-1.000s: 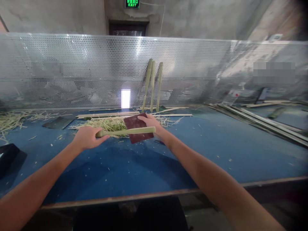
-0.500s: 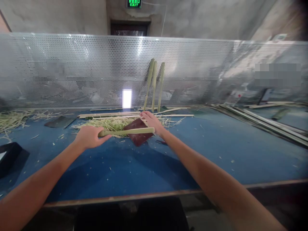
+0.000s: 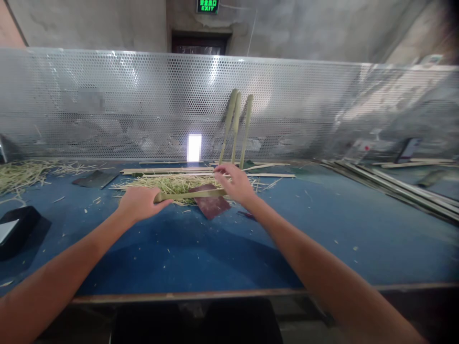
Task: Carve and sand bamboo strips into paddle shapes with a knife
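Observation:
My left hand (image 3: 139, 203) is closed around one end of a pale green bamboo stick (image 3: 190, 195), held level above the work table. My right hand (image 3: 234, 182) is at the stick's other end, fingers curved and apart; that end is hidden by the hand, and no firm grip shows. Beneath the stick lies a dark reddish-brown sheet (image 3: 213, 206), looking like sandpaper, beside a heap of thin bamboo shavings (image 3: 161, 182).
Three similar bamboo sticks (image 3: 236, 119) lean against the perforated metal screen (image 3: 143, 110). Long strips (image 3: 401, 186) lie on the blue table (image 3: 179, 258) at the right. More shavings (image 3: 25, 174), a dark sheet (image 3: 95, 178) and a black box-like object (image 3: 21, 229) are at the left.
My right hand has drawn back slightly toward the stick and now covers its right end, with fingers more curved. My left hand keeps its hold. The whole view has shifted a little.

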Demonstrator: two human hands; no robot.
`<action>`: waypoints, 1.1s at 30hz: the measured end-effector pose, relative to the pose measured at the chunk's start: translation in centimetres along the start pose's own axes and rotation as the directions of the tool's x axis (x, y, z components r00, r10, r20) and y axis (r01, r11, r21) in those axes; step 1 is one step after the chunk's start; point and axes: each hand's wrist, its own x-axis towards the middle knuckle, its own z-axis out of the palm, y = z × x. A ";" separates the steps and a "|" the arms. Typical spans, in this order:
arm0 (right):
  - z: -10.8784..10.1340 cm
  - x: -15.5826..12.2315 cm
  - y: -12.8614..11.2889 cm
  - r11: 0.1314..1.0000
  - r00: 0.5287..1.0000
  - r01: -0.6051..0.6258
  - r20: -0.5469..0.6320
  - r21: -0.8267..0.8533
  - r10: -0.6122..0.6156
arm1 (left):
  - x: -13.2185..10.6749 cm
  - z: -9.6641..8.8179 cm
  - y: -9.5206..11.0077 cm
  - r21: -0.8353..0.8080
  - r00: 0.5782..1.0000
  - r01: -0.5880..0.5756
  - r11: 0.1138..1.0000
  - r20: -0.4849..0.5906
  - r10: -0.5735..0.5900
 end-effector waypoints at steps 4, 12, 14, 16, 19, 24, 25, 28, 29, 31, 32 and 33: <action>1.2 -1.2 -3.0 0.903 0.923 0.271 0.355 -0.335 -0.145 | -0.2 0.1 0.6 -0.037 1.000 -0.001 0.999 0.005 0.001; 0.3 0.0 -0.4 0.836 0.904 0.190 0.424 -0.515 0.057 | 0.4 0.4 -0.7 -0.056 1.000 -0.002 0.998 -0.018 0.001; -0.2 0.3 0.5 0.815 0.914 0.169 0.398 -0.554 0.081 | 0.5 0.5 -0.9 -0.056 1.000 -0.007 0.998 -0.012 0.006; -0.2 0.3 0.7 0.800 0.923 0.152 0.373 -0.581 0.095 | 0.5 0.5 -0.6 -0.053 1.000 -0.018 0.998 -0.005 0.018; 0.6 0.0 -0.5 0.796 0.932 0.140 0.350 -0.589 0.095 | 0.2 0.6 0.4 -0.048 0.999 -0.036 0.998 0.007 0.036; 3.1 -1.0 -3.7 0.802 0.932 0.173 0.357 -0.572 0.054 | -0.3 1.0 2.4 -0.027 0.999 -0.042 0.999 0.014 0.043; 3.6 -1.1 -4.2 0.802 0.930 0.179 0.364 -0.570 0.051 | -0.4 1.1 2.7 -0.023 0.999 -0.044 0.999 0.019 0.045; 4.6 -1.4 -5.0 0.800 0.925 0.180 0.376 -0.573 0.061 | -0.5 1.3 3.2 -0.015 0.997 -0.060 0.998 0.045 0.061; 4.7 -1.4 -5.1 0.797 0.923 0.177 0.378 -0.577 0.068 | -0.5 1.3 3.3 -0.012 0.996 -0.066 0.998 0.052 0.066; 4.8 -1.2 -5.1 0.790 0.922 0.173 0.380 -0.588 0.081 | -0.5 1.2 3.3 -0.006 0.995 -0.075 0.997 0.062 0.075; 4.7 -1.1 -5.0 0.786 0.921 0.174 0.381 -0.593 0.083 | -0.4 1.1 3.4 -0.004 0.995 -0.077 0.997 0.063 0.077; 4.6 -0.9 -4.9 0.783 0.920 0.178 0.382 -0.596 0.082 | -0.4 1.0 3.4 -0.003 0.995 -0.080 0.997 0.063 0.080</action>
